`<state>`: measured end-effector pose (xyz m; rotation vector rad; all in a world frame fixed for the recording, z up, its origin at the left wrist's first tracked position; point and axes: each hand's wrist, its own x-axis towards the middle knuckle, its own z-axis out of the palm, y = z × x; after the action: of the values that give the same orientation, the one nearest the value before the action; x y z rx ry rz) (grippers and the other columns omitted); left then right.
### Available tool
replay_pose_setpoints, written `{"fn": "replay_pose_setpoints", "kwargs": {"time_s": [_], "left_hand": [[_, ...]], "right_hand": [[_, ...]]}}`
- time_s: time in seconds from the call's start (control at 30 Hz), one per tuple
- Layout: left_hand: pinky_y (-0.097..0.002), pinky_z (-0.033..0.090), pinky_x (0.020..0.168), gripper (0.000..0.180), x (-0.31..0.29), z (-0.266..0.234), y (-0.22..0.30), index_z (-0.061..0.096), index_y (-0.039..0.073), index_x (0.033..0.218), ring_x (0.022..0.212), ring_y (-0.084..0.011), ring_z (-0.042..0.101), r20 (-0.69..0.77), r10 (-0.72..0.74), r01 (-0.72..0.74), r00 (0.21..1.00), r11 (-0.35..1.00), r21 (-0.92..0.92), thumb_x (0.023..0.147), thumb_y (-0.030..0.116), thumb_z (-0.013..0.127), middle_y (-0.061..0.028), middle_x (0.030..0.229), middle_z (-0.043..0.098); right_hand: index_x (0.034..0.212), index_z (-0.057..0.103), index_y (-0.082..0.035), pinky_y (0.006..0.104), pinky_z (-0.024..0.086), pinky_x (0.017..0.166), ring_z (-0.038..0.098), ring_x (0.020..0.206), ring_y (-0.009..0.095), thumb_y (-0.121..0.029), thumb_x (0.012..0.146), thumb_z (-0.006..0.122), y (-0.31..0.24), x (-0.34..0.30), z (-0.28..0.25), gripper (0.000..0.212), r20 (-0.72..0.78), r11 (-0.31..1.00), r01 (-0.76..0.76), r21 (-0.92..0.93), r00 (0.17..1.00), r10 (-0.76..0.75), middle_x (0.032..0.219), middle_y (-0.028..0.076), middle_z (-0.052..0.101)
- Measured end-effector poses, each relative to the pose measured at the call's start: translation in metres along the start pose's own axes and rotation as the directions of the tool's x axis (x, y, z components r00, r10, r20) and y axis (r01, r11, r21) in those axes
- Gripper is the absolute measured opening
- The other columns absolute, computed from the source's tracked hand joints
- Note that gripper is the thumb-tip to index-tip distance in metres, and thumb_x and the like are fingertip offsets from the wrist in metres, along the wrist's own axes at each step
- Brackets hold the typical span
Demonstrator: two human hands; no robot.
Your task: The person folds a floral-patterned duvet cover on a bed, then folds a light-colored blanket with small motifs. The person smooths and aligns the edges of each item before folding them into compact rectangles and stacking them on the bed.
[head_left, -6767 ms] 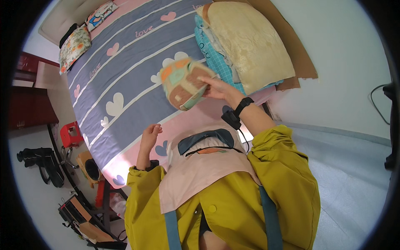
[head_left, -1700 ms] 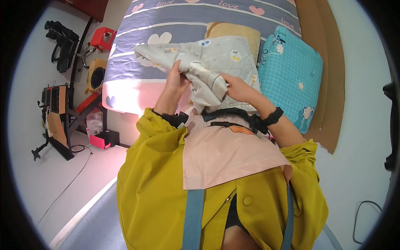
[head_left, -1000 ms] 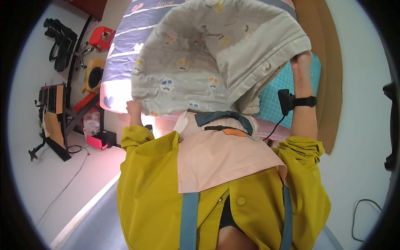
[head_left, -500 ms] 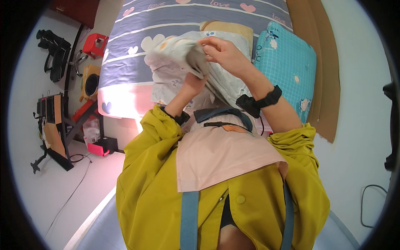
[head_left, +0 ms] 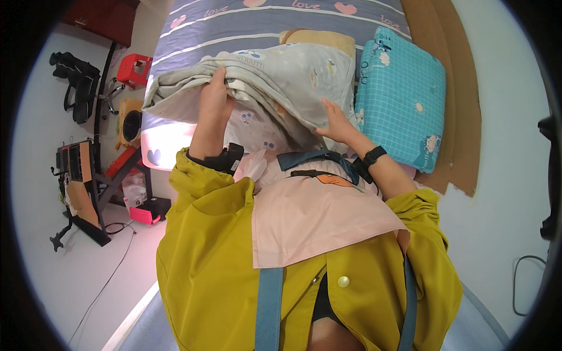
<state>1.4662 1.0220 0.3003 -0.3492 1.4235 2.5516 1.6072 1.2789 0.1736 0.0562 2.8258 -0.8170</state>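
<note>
A pale grey-white printed bedding cloth (head_left: pixel 281 76) lies in a loose fold across the near part of the bed, its thick layered edge raised on the left. My left hand (head_left: pixel 215 106) is closed on that layered edge, with the fingers partly hidden in the folds. At the cloth's near right side, my right hand (head_left: pixel 338 124) has its fingers apart and rests against the fabric without gripping it. Beneath the fold shows more white cloth with small blue prints (head_left: pixel 249 126). Whether the layers are one piece I cannot tell.
To the right lies a folded turquoise checked bundle (head_left: pixel 404 99). A tan cushion-like piece (head_left: pixel 319 38) sits behind the cloth. The bed (head_left: pixel 234 26) has a grey-blue heart-patterned cover. Brown cardboard (head_left: pixel 459 117) lines its right side. A red stool (head_left: pixel 133 70) and a desk (head_left: pixel 82 187) stand left.
My left hand has moved left, spreading the bunched cloth out that way. My right hand has let go of the cloth's upper part and come down to the right.
</note>
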Motion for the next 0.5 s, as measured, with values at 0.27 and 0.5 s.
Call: {"fn": "replay_pose_setpoints", "kwargs": {"time_s": [0.27, 0.5], "left_hand": [[-0.0378, 0.046, 0.083, 0.027, -0.008, 0.008, 0.012, 0.044, 0.0, 0.113, 0.099, -0.0242, 0.054, 0.046, -0.067, 0.071, 0.997, 0.992, -0.1, 0.091, 0.016, 0.041, -0.0123, 0.109, 0.053], [-0.0388, 0.046, 0.082, 0.033, -0.022, 0.027, 0.008, 0.042, 0.001, 0.113, 0.098, -0.0247, 0.054, 0.095, -0.132, 0.142, 0.987, 0.984, -0.105, 0.093, 0.027, 0.039, -0.0124, 0.109, 0.052]], "right_hand": [[0.128, 0.032, 0.001, 0.0356, 0.036, 0.094, 0.045, 0.11, 0.033, -0.026, 0.075, 0.062, -0.072, 0.02, -0.015, 0.066, -0.054, 0.923, 0.229, 0.309, 0.973, -0.223, 0.122, 0.025, 0.041], [0.114, 0.04, 0.005, 0.0372, 0.04, 0.086, 0.048, 0.101, 0.035, -0.024, 0.073, 0.063, -0.12, 0.038, -0.033, 0.056, -0.146, 0.949, 0.109, 0.297, 0.987, -0.068, 0.109, 0.023, 0.045]]}}
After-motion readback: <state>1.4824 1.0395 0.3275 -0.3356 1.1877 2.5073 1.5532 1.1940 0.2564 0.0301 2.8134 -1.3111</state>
